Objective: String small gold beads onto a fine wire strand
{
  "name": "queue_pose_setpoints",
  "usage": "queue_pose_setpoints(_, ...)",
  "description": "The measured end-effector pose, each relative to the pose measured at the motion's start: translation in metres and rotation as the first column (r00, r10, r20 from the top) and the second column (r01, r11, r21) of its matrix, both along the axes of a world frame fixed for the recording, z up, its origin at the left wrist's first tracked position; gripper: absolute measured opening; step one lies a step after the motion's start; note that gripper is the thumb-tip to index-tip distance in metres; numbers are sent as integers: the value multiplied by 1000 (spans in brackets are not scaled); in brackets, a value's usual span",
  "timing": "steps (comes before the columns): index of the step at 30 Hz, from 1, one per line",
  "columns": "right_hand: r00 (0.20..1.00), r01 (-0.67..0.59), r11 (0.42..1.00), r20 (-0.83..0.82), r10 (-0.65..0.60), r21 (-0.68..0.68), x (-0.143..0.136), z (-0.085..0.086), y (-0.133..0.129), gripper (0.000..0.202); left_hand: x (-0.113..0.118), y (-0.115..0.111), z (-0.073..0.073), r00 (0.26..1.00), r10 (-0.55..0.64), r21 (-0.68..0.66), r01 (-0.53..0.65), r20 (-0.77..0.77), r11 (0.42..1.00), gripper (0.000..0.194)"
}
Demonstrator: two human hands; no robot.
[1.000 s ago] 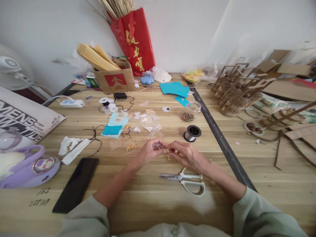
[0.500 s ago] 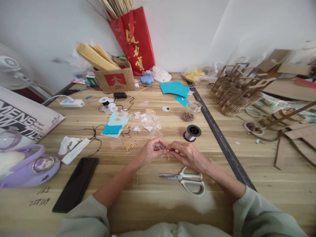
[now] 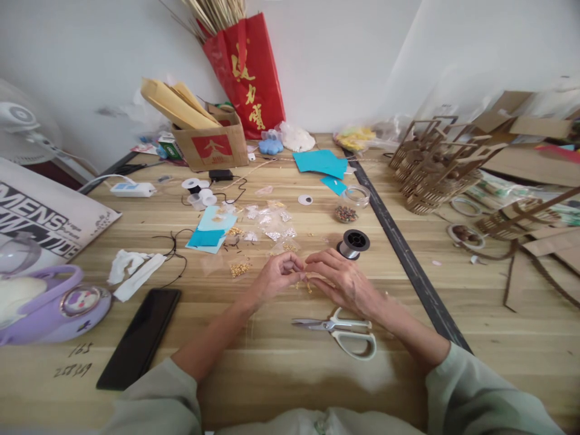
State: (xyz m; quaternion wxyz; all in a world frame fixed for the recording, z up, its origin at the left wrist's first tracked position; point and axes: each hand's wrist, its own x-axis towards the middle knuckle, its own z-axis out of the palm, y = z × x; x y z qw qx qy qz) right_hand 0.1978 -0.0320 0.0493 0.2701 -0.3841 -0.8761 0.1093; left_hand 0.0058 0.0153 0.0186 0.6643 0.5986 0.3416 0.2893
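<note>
My left hand (image 3: 281, 273) is closed in a pinch over the middle of the table, with thin, clear-looking line trailing below it. Small gold beads (image 3: 309, 287) hang or lie just under the fingertips; which of the two I cannot tell. Close on the right, my right hand (image 3: 341, 279) has its fingers stretched and parted, thumb below, with nothing visible gripped. Scissors (image 3: 333, 326) with white handles lie below the hands. A spool of thin wire or line (image 3: 353, 244) stands just beyond my right hand. Gold beads in a small bag (image 3: 239, 269) lie left of my left hand.
A black phone (image 3: 138, 338) and a purple device (image 3: 54, 305) lie at left. Small bead bags (image 3: 272, 222), blue sheets (image 3: 321, 163) and a bead dish (image 3: 345, 213) spread beyond the hands. Wooden basket-like frames (image 3: 426, 169) stand right of a black strip (image 3: 399, 241).
My right hand's fingers have opened and lifted slightly away from the left fingertips. My left hand stays almost in place, still pinched.
</note>
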Motion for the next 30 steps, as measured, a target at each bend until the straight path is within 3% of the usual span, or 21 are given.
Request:
queue_pose_setpoints(8, 1000, -2, 1000, -16, 1, -31, -1, -1, -1, 20, 1, -2, 7, 999, -2, 28, 3, -35, 1000, 32)
queue_pose_setpoints(18, 976, -39, 994, -217, 16, -101, -1, -1, 2, 18, 1, -3, 8, 999, -6, 29, 7, -42, 1000, 29)
queue_pose_setpoints(30, 994, 87, 981, -55, -98, -174, 6, 1, 4, 17, -1, -1, 6, 999, -21, 45, 23, -45, 999, 30)
